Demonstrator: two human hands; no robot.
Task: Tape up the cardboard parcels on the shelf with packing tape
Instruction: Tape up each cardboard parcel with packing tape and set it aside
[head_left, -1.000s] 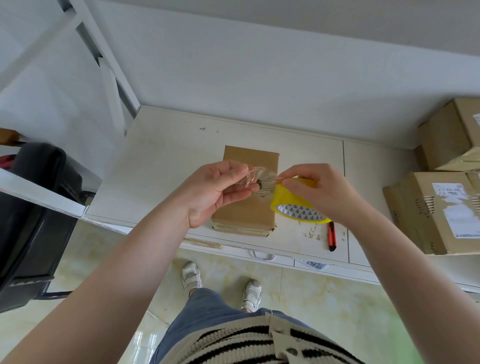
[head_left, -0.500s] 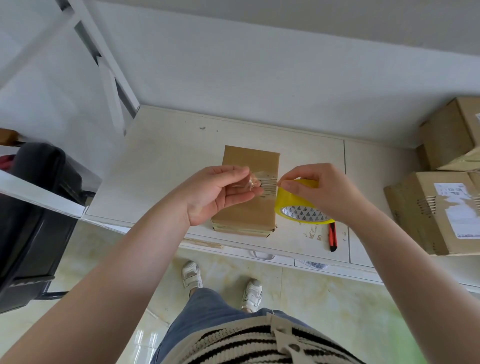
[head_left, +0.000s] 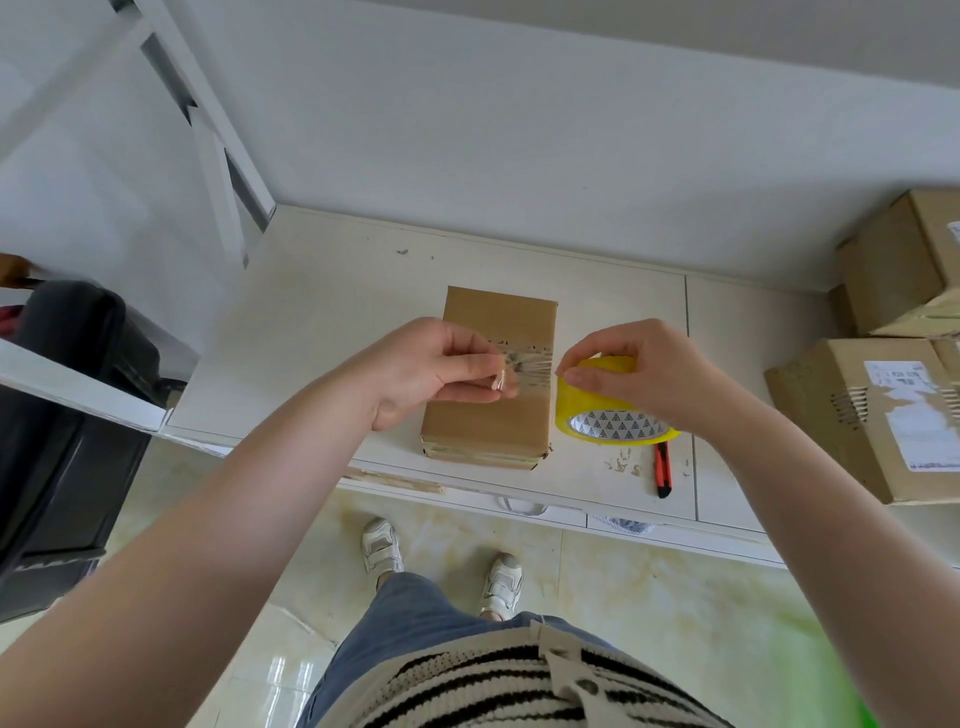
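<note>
Both hands were up at frame centre, over the small parcel (head_left: 491, 415). Left hand (head_left: 436, 371) was curled, thumb and fingertips pinching the free end of the clear tape strip (head_left: 530, 364); the end looked crumpled at the pinch, and the other fingers were folded into the palm. Right hand (head_left: 644, 374) gripped the yellow tape roll (head_left: 608, 415) from above, fingers wrapped over its top edge, thumb tip pressed on the roll's left rim right where the strip left it. The roll was tilted, its white core with a triangle pattern facing the camera. The short strip ran taut between the two hands, streaked and wrinkled, crossing in front of the parcel's upper half; could not tell whether it touched the cardboard. The parcel lay flat on the white shelf (head_left: 322, 322), centre frame, long side running away from the camera, near edge close to the shelf's front lip. A red and black box cutter (head_left: 663, 470) lay on the shelf just right of the parcel, below the roll. Two larger boxes sat at the right edge: one with a white label (head_left: 852, 415), one behind it at upper right (head_left: 893, 265). A black chair (head_left: 67, 415) stood at left.
</note>
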